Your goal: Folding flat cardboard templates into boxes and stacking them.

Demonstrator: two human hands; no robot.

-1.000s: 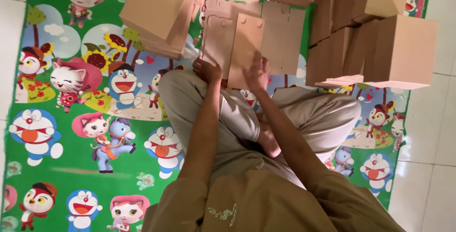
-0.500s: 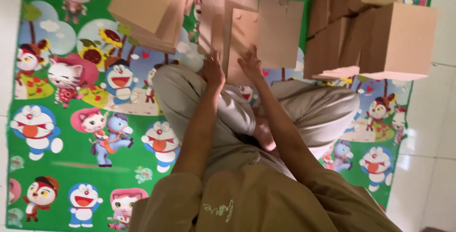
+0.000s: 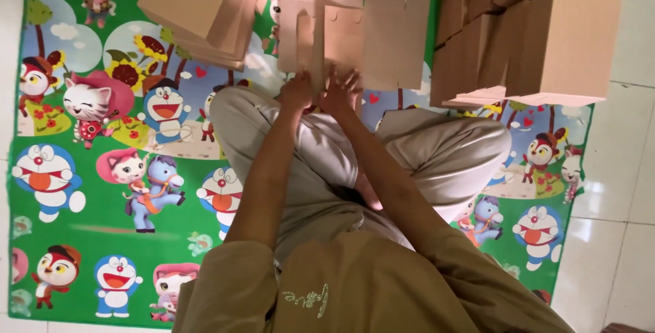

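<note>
On a cartoon mat (image 3: 102, 190), the left hand (image 3: 297, 93) and right hand (image 3: 339, 91) press, fingers spread, on a flat cardboard blank's (image 3: 355, 33) near edge, hemmed by box stacks (image 3: 539, 46).

I see the flat, unfolded tan cardboard box blank (image 3: 355, 33) with notched flaps lying spread out near the far edge of the green cartoon-printed floor mat (image 3: 102, 217), one narrow panel standing upright.

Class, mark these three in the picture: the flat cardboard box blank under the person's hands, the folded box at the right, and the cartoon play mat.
flat cardboard blank (image 3: 396, 36), head view, on its bare right panel.
folded box (image 3: 570, 43), head view, on its broad front face.
cartoon play mat (image 3: 82, 224), head view, on a green patch at the left.
</note>
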